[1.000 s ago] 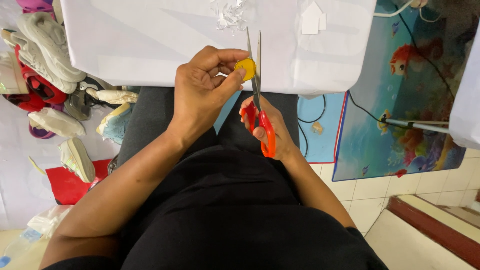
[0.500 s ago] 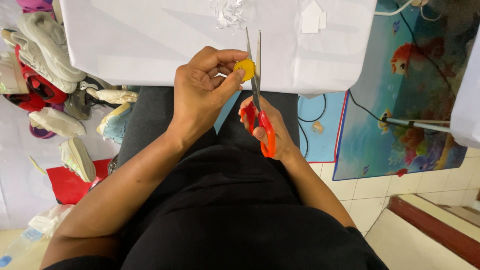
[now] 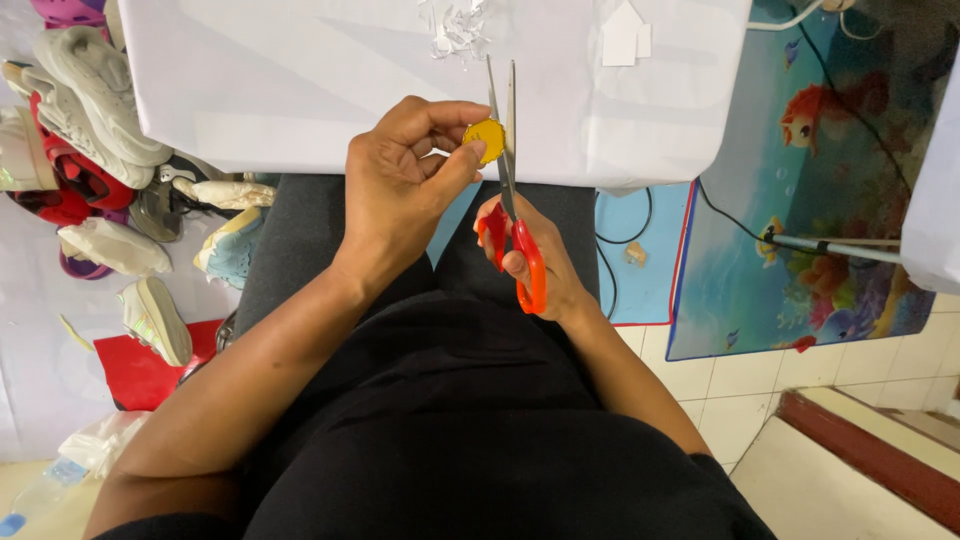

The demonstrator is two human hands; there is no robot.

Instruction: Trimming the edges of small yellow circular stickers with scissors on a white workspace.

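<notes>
- The left hand (image 3: 405, 185) is curled nearly shut, its thumb and fingertips pinching a small round yellow piece (image 3: 485, 140) by its left side.
- The yellow piece is held just above the near edge of the white table (image 3: 300, 90), slightly right of that edge's middle, and stands out to the right of the left hand's fingertips.
- The right hand (image 3: 535, 265) is closed through the red handles of a pair of scissors (image 3: 510, 190); it sits below and slightly right of the yellow piece, over the person's lap.
- The scissor blades point up toward the far side of the table and stand slightly apart, with the yellow piece touching the left blade at its right edge; whether it lies between the blades I cannot tell.
- Small white paper scraps (image 3: 455, 25) lie near the far edge of the table, above the hands.
- A white cut-out paper shape (image 3: 625, 35) lies toward the table's far right corner.
- Shoes (image 3: 80, 120) are piled on the floor beyond the table's left edge.
</notes>
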